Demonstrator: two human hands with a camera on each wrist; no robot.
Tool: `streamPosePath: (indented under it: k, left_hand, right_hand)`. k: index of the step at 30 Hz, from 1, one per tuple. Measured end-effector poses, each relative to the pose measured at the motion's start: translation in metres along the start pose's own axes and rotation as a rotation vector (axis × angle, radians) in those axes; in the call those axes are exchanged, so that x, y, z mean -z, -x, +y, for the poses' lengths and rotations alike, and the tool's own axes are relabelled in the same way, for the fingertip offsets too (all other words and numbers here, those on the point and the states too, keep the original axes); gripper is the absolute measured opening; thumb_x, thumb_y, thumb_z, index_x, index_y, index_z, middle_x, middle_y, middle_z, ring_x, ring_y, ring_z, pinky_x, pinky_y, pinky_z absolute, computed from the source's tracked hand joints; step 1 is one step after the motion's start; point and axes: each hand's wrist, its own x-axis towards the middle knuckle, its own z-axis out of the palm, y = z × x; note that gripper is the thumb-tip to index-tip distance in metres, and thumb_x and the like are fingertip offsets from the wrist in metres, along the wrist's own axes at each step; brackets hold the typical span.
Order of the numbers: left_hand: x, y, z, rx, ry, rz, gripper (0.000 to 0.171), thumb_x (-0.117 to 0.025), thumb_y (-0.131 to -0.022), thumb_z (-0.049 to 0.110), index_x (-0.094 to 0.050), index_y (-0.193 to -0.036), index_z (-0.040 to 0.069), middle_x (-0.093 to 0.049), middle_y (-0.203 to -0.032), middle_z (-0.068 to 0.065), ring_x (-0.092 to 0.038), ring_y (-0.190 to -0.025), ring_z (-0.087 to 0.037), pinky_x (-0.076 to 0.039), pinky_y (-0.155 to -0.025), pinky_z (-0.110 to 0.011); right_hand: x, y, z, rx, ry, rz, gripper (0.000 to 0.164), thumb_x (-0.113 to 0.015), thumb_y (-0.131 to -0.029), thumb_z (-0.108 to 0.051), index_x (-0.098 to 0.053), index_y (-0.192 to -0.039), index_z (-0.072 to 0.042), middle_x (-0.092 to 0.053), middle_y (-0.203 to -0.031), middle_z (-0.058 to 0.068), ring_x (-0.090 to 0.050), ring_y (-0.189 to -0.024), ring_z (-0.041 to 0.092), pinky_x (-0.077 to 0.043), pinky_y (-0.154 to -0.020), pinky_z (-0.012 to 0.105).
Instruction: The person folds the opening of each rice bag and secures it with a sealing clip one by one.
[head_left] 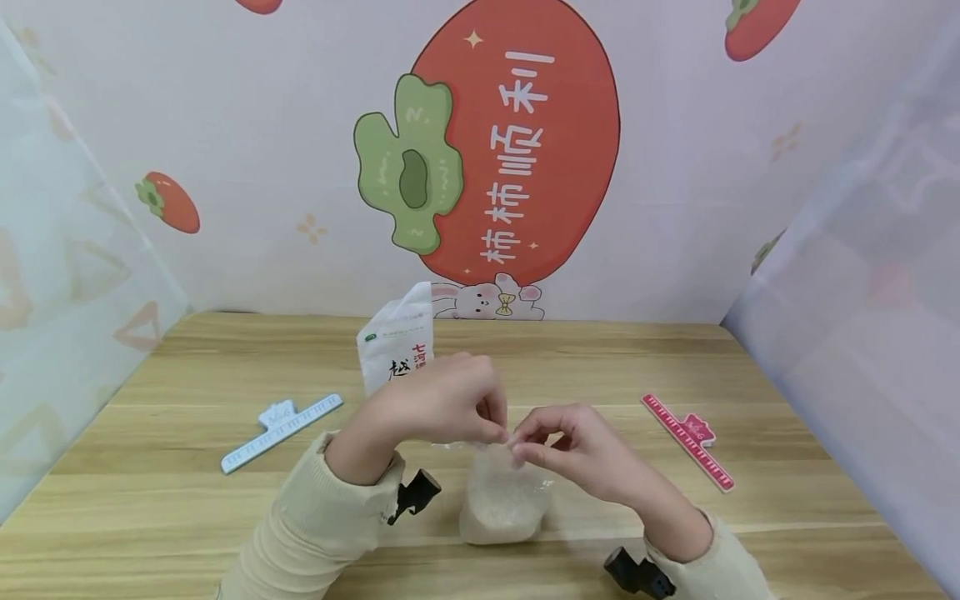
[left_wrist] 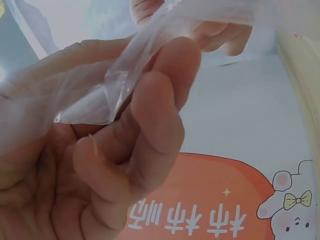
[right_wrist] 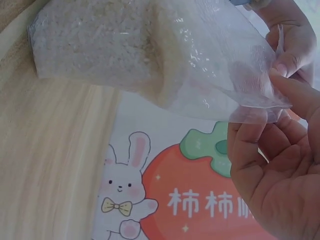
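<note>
A clear plastic bag of rice (head_left: 501,508) stands upright on the table, its lower part filled with white grains. My left hand (head_left: 450,400) pinches the top of the bag from the left side. From the right, my right hand (head_left: 573,450) pinches the same top edge between thumb and fingers, close beside the left fingertips. In the right wrist view the rice (right_wrist: 95,40) shows through the film, and the thumb presses the bag's rim. The left wrist view has folded film (left_wrist: 117,92) running across the curled left fingers (left_wrist: 157,112).
Behind the left hand stands a white printed package (head_left: 397,337), partly hidden. A light blue sealing clip (head_left: 281,433) lies on the table (head_left: 150,517) at the left, a red one (head_left: 688,442) at the right. A printed cloth backdrop (head_left: 285,125) rises behind.
</note>
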Motion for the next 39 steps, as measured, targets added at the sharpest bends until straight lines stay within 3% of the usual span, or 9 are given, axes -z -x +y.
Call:
streamPosePath:
  k: [10,14,18,21,25,29,35,39]
  left_hand:
    - [-0.003,0.003,-0.003,-0.019,0.036,0.034,0.012,-0.077,-0.086,0.013,-0.078,-0.074,0.013,-0.064,-0.062,0.011,-0.055,-0.057,-0.004,-0.047,-0.055,-0.021]
    - [-0.003,0.003,-0.007,-0.047,0.038,0.057,0.013,-0.077,-0.086,0.013,-0.077,-0.073,0.013,-0.063,-0.062,0.011,-0.053,-0.057,-0.002,-0.046,-0.055,-0.02]
    - [-0.004,0.004,-0.012,-0.093,0.048,0.081,0.013,-0.077,-0.086,0.014,-0.075,-0.074,0.013,-0.061,-0.064,0.011,-0.051,-0.058,-0.001,-0.045,-0.057,-0.019]
    - [-0.005,0.005,-0.016,-0.125,0.079,0.088,0.012,-0.076,-0.086,0.013,-0.075,-0.075,0.013,-0.062,-0.065,0.011,-0.051,-0.059,0.0,-0.046,-0.057,-0.018]
    - [-0.005,0.004,-0.021,-0.168,0.112,0.074,0.009,-0.075,-0.087,0.01,-0.076,-0.078,0.01,-0.067,-0.067,0.008,-0.055,-0.058,0.002,-0.049,-0.058,-0.018]
    - [-0.002,0.004,-0.022,-0.212,0.121,0.047,0.009,-0.074,-0.088,0.009,-0.075,-0.079,0.008,-0.069,-0.068,0.005,-0.059,-0.058,0.001,-0.051,-0.058,-0.018]
    - [-0.002,0.003,-0.023,-0.242,0.123,0.007,0.01,-0.073,-0.089,0.01,-0.075,-0.079,0.009,-0.069,-0.069,0.006,-0.057,-0.06,0.003,-0.052,-0.059,-0.018]
    - [-0.004,0.004,-0.023,-0.256,0.103,0.002,0.01,-0.073,-0.089,0.009,-0.074,-0.079,0.009,-0.069,-0.07,0.006,-0.056,-0.061,0.006,-0.051,-0.06,-0.018]
  right_hand:
    - [0.015,0.013,0.003,-0.044,0.056,-0.048,0.014,-0.075,-0.089,-0.02,-0.072,-0.095,-0.008,-0.071,-0.09,0.002,-0.062,-0.085,0.004,-0.06,-0.073,0.026]
    - [0.013,0.019,0.011,-0.026,0.097,0.007,0.004,-0.074,-0.09,-0.018,-0.071,-0.09,-0.014,-0.072,-0.087,-0.001,-0.065,-0.083,0.004,-0.06,-0.072,0.027]
    - [0.004,0.02,0.016,0.018,0.162,0.118,0.012,-0.073,-0.09,-0.011,-0.066,-0.083,-0.017,-0.072,-0.085,-0.003,-0.066,-0.079,0.002,-0.06,-0.067,0.026]
    - [0.0,0.02,0.021,0.118,0.212,0.168,0.019,-0.073,-0.088,-0.002,-0.061,-0.082,-0.016,-0.072,-0.084,-0.003,-0.069,-0.076,0.007,-0.059,-0.065,0.025]
    - [0.0,0.019,0.026,0.292,0.246,0.167,0.021,-0.069,-0.087,0.006,-0.06,-0.088,-0.012,-0.073,-0.084,0.0,-0.072,-0.076,0.013,-0.057,-0.064,0.021]
    - [0.002,0.019,0.025,0.382,0.282,0.142,0.025,-0.066,-0.085,0.012,-0.06,-0.093,-0.011,-0.071,-0.084,0.001,-0.072,-0.077,0.011,-0.054,-0.066,0.017]
    - [0.006,0.02,0.023,0.419,0.267,0.068,0.025,-0.066,-0.084,0.01,-0.063,-0.094,-0.013,-0.07,-0.085,-0.003,-0.065,-0.074,0.006,-0.052,-0.066,0.016]
    - [0.007,0.022,0.023,0.371,0.219,0.058,0.019,-0.068,-0.089,0.002,-0.068,-0.092,-0.017,-0.069,-0.083,-0.006,-0.058,-0.073,0.001,-0.046,-0.059,0.016]
